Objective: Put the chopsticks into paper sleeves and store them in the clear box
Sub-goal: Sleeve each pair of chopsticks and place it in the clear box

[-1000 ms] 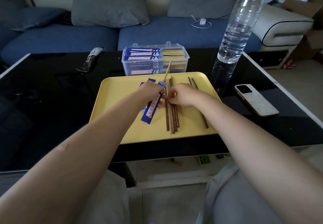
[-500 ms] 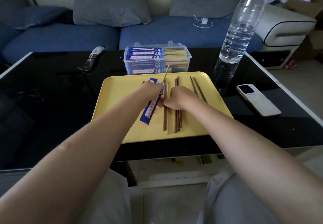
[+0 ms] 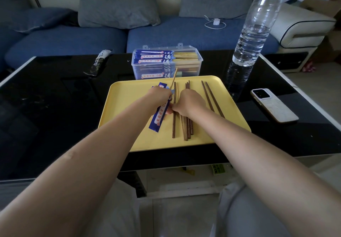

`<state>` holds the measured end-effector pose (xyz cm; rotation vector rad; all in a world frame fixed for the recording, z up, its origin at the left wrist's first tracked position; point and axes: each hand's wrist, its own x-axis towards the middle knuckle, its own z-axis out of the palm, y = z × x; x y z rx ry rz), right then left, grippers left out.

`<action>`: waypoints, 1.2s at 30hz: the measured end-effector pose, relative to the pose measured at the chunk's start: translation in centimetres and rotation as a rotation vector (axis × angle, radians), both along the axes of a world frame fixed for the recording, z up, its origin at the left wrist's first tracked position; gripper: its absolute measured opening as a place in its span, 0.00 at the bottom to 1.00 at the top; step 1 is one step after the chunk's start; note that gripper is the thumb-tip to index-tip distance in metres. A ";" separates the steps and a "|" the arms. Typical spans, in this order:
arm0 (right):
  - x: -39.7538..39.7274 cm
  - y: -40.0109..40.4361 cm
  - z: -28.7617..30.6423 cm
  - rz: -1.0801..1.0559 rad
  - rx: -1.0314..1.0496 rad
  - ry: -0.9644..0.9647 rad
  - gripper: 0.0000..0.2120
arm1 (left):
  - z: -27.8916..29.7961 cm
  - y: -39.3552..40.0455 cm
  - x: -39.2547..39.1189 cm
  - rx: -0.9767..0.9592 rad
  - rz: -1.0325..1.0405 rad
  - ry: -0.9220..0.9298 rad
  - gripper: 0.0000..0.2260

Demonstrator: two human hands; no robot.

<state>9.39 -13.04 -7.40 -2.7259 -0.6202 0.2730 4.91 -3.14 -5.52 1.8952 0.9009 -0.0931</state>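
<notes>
On the yellow tray [image 3: 129, 107] my left hand [image 3: 160, 96] grips a blue paper sleeve [image 3: 159, 117], with a light chopstick [image 3: 174, 78] sticking up out of the sleeve's far end. My right hand [image 3: 190, 102] rests on a bunch of dark brown chopsticks [image 3: 186, 127] in the tray's middle, its fingertips pinching at one beside the sleeve. One more dark chopstick [image 3: 173, 126] lies just left of the bunch. A separate pair [image 3: 212, 96] lies further right. Behind the tray stands the clear box [image 3: 191, 66], stacked with sleeved chopsticks.
A large water bottle [image 3: 256, 26] stands on the black table [image 3: 55, 98] to the right of the box. A phone [image 3: 273, 105] lies right of the tray. A dark wrapper [image 3: 99, 61] lies at the table's far left. A blue sofa runs behind.
My right hand has shifted slightly left across the dark chopsticks toward the sleeve, spreading them a little. The left hand keeps hold of the sleeve.
</notes>
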 end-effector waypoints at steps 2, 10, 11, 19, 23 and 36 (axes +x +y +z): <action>0.3 -0.1 0.7 -0.048 0.092 0.029 0.15 | -0.1 0.1 0.0 -0.035 0.028 -0.012 0.11; 2.7 -3.2 2.9 -0.152 0.584 0.167 0.03 | 0.0 -0.3 -0.3 -0.333 0.003 -0.093 0.06; 2.9 -3.7 3.3 -0.160 0.662 0.162 0.05 | 0.1 -0.4 -0.3 -0.365 -0.017 -0.097 0.07; 4.0 -5.2 4.6 -0.191 1.011 0.224 0.03 | 0.3 -0.7 -0.4 -0.292 -0.060 -0.068 0.09; 4.4 -5.1 4.6 -0.254 1.090 0.215 0.12 | 0.4 -0.5 -0.5 -0.273 -0.031 -0.052 0.06; 5.3 -5.6 4.2 -0.422 1.063 0.304 0.14 | 1.5 -0.9 -0.8 -0.238 -0.131 -0.014 0.12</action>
